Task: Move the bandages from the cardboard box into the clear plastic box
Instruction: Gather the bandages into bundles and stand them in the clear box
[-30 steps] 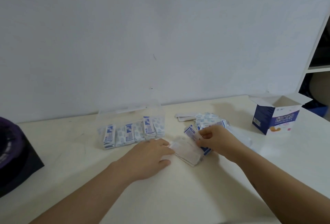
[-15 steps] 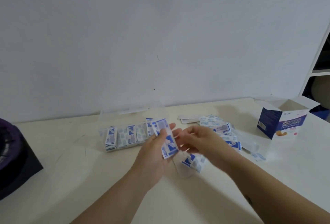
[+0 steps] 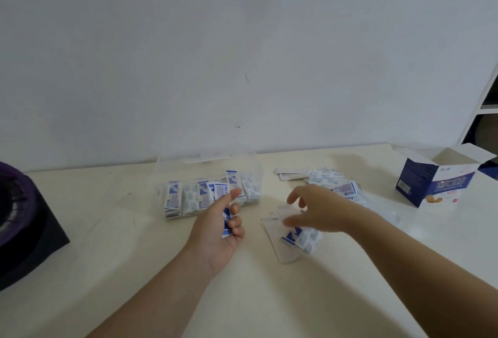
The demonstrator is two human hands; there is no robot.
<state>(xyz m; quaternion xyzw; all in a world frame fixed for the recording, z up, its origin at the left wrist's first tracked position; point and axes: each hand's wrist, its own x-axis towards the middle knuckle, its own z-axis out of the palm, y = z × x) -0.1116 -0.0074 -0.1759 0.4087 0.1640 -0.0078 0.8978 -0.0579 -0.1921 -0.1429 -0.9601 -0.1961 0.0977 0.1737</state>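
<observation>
A: What is on the table (image 3: 269,297), from the left?
B: One black block (image 3: 32,235), then one clear plastic box (image 3: 204,161) with bandages (image 3: 194,197) standing in a row. I can't count them.
A: And the two hands?
B: The left hand (image 3: 218,232) grips one small stack (image 3: 220,194) before that box. The right hand (image 3: 320,211), fingers spread, hovers over a loose pile (image 3: 304,239). One cardboard box (image 3: 433,186) stands open, far right.

The single head-worn wide-angle camera looks forward and down across the table (image 3: 269,297) towards the white wall (image 3: 242,41), which fills the upper half of the view. Both forearms (image 3: 151,297) enter from the bottom edge, close to the lens; the left hand (image 3: 215,235) and right hand (image 3: 320,211) sit mid-frame, the cardboard box (image 3: 431,186) at the right edge
</observation>
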